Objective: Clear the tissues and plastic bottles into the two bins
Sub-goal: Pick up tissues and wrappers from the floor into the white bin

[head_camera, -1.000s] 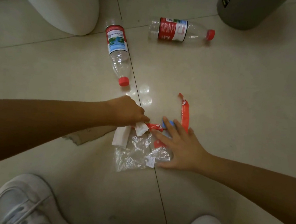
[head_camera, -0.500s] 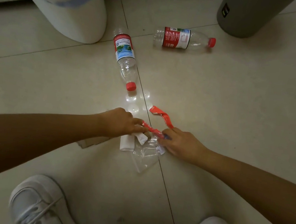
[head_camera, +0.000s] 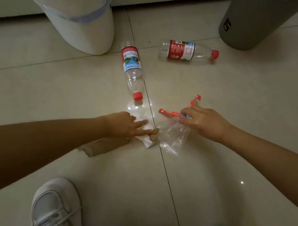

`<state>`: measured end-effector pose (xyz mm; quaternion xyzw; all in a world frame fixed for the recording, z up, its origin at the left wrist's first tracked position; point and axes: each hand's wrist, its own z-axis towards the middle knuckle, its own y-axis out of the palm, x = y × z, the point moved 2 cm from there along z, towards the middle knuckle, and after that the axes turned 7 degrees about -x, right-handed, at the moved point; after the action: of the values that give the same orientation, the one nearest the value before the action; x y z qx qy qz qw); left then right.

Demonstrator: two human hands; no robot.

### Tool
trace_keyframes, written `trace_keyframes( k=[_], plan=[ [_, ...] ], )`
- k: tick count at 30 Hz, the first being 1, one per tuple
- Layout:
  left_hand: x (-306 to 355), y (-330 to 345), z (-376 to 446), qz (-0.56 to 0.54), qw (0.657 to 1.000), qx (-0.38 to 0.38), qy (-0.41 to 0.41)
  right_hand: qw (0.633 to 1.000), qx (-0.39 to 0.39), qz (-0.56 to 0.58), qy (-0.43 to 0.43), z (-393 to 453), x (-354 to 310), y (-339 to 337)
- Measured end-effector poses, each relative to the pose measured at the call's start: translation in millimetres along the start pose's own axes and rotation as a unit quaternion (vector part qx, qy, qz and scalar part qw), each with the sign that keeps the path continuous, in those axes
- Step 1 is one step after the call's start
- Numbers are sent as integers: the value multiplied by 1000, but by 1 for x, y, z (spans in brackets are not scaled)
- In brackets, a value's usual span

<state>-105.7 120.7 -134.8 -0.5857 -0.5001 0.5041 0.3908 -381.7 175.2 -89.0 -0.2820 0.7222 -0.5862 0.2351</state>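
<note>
Hands (head_camera: 205, 122) now apart, wrapper (head_camera: 175, 134) lifted

Tiled floor (head_camera: 237, 107): two bottles (head_camera: 132, 68), cardboard (head_camera: 102, 145).

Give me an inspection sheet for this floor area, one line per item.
Surface: pale tiled floor, glossy, with dark grout lines.
Job's things: two plastic bottles lying down, near bottle and far bottle, both red-capped; white tissue; white bin; grey bin.
Clutter: clear plastic wrapper with red strip; torn cardboard.
Grippers: left hand with fingers on the tissue; right hand grips the wrapper.
Cables: nothing seen.
Surroundings: two white shoes at bottom.
</note>
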Motion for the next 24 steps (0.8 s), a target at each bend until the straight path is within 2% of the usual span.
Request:
trace_keyframes(
  k=[5,10,13,20,24],
  plan=[
    [8,3,25,-45,998,-9,-39,1000,-7,-6,-1,-5,-5,4],
    [3,-8,41,20,998,-52,-16,1000,17,-11,-4,-14,-6,-1],
    [-7,-13,42,39,999,-26,-13,1000,15,-22,1,-19,-1,-7],
    [-97,-96,-1,39,995,40,-85,994,86,-40,56,5,22,-55],
    [-158,-139,-45,92,976,82,-181,979,177,-38,91,45,33,-95]
  ],
)
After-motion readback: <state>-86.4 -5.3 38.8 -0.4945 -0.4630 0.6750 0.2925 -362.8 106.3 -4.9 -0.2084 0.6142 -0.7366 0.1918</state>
